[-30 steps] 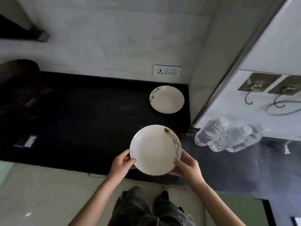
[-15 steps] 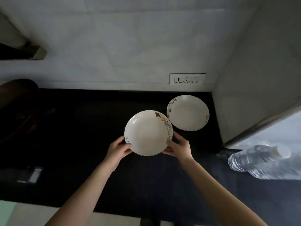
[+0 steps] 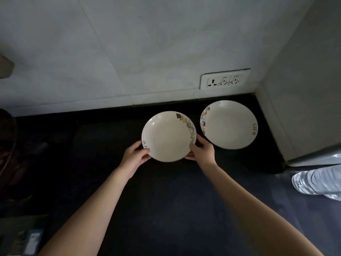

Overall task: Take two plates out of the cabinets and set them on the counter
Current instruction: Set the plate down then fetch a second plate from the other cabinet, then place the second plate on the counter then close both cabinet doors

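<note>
Both my hands hold a white plate (image 3: 167,137) with a brown square pattern on its rim, low over the black counter (image 3: 103,145). My left hand (image 3: 135,156) grips its left edge and my right hand (image 3: 202,150) grips its right edge. Whether the plate touches the counter I cannot tell. A second matching white plate (image 3: 229,124) lies flat on the counter just to the right, in the back corner, close to the held one but apart from it.
A tiled wall with a white socket strip (image 3: 224,81) runs behind the counter. A side wall (image 3: 302,89) closes the right end. Plastic water bottles (image 3: 319,180) lie at the right edge. Dark objects sit in shadow at the far left.
My hands have carried the plate forward and to the right over the counter, bringing it down beside the plate that lies in the corner. The view has moved closer.
</note>
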`<state>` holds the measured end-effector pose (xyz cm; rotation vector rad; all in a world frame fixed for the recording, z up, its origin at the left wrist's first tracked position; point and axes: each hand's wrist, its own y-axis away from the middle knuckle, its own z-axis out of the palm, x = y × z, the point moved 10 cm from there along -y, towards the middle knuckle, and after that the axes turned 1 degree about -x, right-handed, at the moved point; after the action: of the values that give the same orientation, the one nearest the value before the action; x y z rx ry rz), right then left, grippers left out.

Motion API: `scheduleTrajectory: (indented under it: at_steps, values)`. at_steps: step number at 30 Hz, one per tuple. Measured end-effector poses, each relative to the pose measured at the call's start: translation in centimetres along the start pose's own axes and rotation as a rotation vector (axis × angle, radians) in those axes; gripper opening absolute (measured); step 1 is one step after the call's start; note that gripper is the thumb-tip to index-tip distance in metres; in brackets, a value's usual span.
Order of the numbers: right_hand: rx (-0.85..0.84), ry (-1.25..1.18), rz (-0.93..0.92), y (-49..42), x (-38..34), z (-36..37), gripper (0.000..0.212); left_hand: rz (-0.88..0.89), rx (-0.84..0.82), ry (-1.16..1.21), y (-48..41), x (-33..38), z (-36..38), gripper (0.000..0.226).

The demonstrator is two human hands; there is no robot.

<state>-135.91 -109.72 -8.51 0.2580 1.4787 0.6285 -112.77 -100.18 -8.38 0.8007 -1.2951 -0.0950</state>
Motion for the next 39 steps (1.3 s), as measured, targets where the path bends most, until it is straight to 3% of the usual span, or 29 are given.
scheduleTrajectory:
  at_steps: [10, 16, 23, 29, 35, 39]
  values:
    - [0.080, -0.057, -0.023, -1.8, -0.3, -0.1, 0.053, -0.015, -0.016, -0.006, -3.4, 0.5, -0.2, 0.050]
    - [0.089, -0.007, -0.024, -2.1, 0.0, -0.2, 0.047, -0.006, -0.028, -0.002, -3.1, 0.6, 0.0, 0.041]
    - [0.174, 0.258, -0.051, 1.1, -0.9, -2.4, 0.016, 0.015, 0.216, -0.089, 1.8, -0.2, -0.9, 0.033]
    - [-0.145, 0.376, -0.063, 8.8, 0.6, -2.4, 0.023, 0.159, 0.225, -0.194, 13.4, -2.5, -0.3, 0.023]
    - [-0.386, 0.424, 0.003, 17.0, 4.0, -4.9, 0.022, 0.024, 0.313, -0.275, 25.4, -11.2, 1.9, 0.017]
    - [-0.588, 0.611, 0.086, 20.9, 8.1, -7.6, 0.022, -0.063, 0.507, -0.202, 33.6, -18.4, 3.3, 0.015]
